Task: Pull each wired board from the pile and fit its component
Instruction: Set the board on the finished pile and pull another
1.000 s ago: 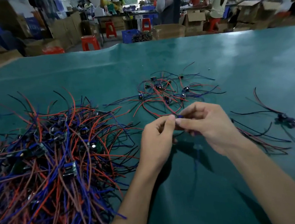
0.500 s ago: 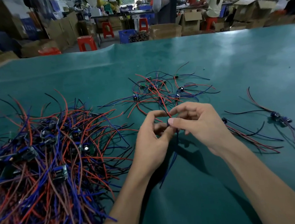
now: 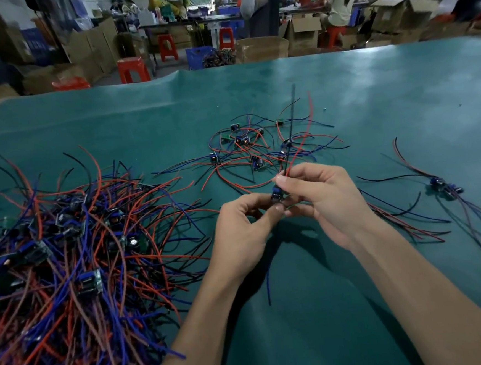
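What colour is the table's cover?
Teal green, seen in the head view.

The scene is dimly and evenly lit from above, and pale sheen is seen across the far right of the desk [image 3: 399, 89]. Soft dark shadows are cast beneath the forearms and hands. Straight edges are bowed by wide-angle distortion, and the background workers at the upper right are smeared by blur.

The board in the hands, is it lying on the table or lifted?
Lifted. Both hands, left and right, hold the board above the table; its wires stick upward.
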Tool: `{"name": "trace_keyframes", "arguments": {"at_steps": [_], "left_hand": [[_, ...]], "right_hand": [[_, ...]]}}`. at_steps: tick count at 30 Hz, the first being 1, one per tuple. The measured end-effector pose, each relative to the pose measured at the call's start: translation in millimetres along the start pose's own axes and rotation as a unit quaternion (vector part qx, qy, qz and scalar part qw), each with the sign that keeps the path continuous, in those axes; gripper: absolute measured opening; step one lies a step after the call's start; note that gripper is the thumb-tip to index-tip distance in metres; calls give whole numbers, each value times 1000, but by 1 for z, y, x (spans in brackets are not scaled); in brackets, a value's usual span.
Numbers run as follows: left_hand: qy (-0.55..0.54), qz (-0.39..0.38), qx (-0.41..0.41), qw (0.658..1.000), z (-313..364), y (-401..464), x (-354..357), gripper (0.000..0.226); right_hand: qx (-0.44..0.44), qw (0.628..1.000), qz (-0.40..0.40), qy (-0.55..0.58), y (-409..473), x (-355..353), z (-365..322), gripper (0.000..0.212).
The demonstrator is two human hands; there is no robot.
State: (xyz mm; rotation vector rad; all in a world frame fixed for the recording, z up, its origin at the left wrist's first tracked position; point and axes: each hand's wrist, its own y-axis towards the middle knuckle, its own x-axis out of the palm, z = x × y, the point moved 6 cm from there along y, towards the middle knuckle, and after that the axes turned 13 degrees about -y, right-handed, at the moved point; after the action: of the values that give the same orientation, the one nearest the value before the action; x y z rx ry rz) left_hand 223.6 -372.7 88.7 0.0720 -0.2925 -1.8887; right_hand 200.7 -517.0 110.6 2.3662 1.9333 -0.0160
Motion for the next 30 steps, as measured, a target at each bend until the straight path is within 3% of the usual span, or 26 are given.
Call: {"name": "trace_keyframes", "arguments": {"at_steps": [4, 7, 10, 14, 16, 18, 20, 21, 23, 27, 30], "left_hand": [[1, 23, -13, 1000, -4, 1, -1, 9], [12, 1, -7, 1000, -3, 1, 3, 10], [41, -29, -4, 999, -4, -1, 8, 17], [6, 35, 26, 999, -1, 1, -1, 21], [-28, 73, 37, 996, 0, 3, -7, 20], [-47, 90, 43, 994, 0, 3, -8, 21], [-41, 75, 52, 995, 0, 4, -7, 21], [-34, 60, 55, 996, 0, 4, -6, 20], [-25, 41, 54, 997, -1, 5, -5, 17], [10, 29, 30, 999, -2, 3, -2, 8], [32, 26, 1, 999, -5, 0, 0, 16]], "right_hand": [[-99, 984, 85, -124, 2, -12, -11, 15], [-140, 966, 178, -128, 1, -37, -24, 21], [-131, 941, 311, -29, -8, -82, -30, 16], [-39, 871, 459, 171, -19, -124, -12, 20], [29, 903, 402, 149, -11, -111, -4, 23], [66, 972, 217, 62, 0, -65, -3, 23], [26, 993, 66, -94, 1, -17, -4, 26], [-20, 985, 38, -165, -1, -2, -5, 23], [-103, 968, 66, -219, -2, 8, -14, 11], [-188, 960, 188, -89, -10, -20, -57, 17], [-253, 936, 229, -84, -14, -22, -121, 10]]}}
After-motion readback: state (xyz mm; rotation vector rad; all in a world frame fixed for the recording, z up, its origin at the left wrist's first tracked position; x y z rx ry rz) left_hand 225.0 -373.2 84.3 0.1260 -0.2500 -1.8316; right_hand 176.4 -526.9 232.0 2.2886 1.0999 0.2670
